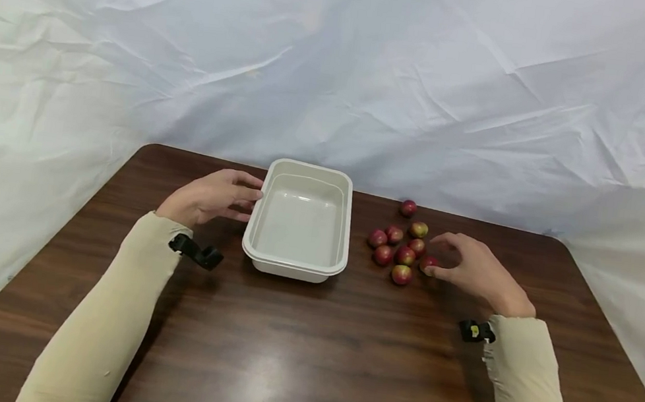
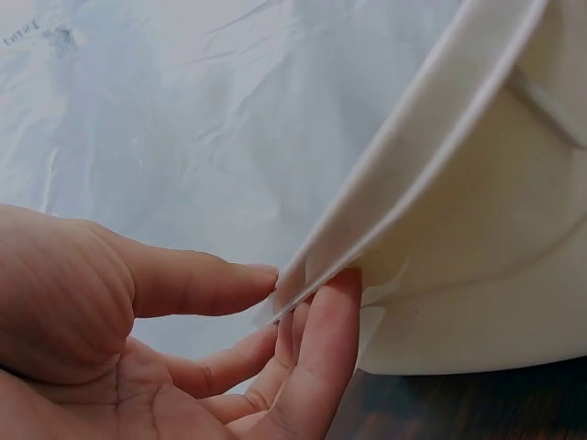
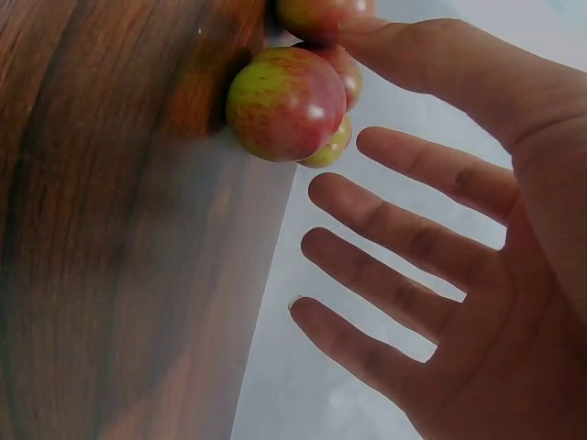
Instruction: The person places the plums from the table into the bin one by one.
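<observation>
A white rectangular plastic tub (image 1: 298,228) stands with its long side running away from me. At its left side my left hand (image 1: 212,196) pinches the rim; the left wrist view shows the thumb on top of the tub's rim (image 2: 404,156) and fingers curled beneath it. Several small round red-and-yellow fruits, plum-like, lie in a loose cluster right of the tub. My right hand (image 1: 478,272) is at the cluster's right edge, fingers spread and slightly bent, thumb tip at the nearest fruit (image 1: 427,263). Another fruit (image 3: 286,105) shows large in the right wrist view, in front of the fingertips.
Everything is on a dark brown wooden table (image 1: 318,346) with rounded far corners. White plastic sheeting (image 1: 336,83) hangs behind it and along both sides. One fruit (image 1: 408,208) lies apart from the cluster, near the table's far edge. Black camera straps are on both wrists.
</observation>
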Available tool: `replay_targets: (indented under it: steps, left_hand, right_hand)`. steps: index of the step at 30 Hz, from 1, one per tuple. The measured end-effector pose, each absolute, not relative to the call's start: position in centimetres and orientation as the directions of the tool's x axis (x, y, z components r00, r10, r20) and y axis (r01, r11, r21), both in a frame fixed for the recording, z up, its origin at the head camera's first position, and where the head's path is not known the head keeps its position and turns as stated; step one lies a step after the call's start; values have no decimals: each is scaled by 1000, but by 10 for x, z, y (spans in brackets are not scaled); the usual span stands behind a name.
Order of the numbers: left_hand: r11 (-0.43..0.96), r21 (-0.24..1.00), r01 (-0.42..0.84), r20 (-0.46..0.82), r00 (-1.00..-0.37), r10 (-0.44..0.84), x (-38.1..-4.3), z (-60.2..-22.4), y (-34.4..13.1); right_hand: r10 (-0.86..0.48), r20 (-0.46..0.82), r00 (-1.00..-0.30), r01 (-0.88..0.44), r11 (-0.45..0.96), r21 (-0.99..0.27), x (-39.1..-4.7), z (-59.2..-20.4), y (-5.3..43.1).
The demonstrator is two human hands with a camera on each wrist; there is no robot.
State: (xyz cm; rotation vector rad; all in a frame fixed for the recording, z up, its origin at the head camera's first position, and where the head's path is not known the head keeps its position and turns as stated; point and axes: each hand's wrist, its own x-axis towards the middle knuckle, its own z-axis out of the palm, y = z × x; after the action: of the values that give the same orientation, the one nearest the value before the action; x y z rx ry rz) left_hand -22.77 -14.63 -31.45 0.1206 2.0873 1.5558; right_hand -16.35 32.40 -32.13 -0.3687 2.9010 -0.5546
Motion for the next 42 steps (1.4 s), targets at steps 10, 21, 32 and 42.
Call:
replay_targets:
  steps: [10,21,32,42]
  left_hand:
    - [322,914,-245,-362,-850,382,-230,-319,-142]
    - [320,918,-234,-352,-853,385,-230,-319,-143]
    - [312,918,-243,-355,-855,379,-227,-319,-143]
    - [310,920,-240,-350,-858,375,-227,-320,-143]
  right_hand:
    - [-277,-171,-945,-193,900,-391,-160,-324,331]
    - [-308,-153,-939,-237,902,-361,-165,-331,330]
    - [-319,-148,-936,-247,896,-368,-165,-334,327]
    - [-302,-115,-946,-239,893,-382,-161,-326,328]
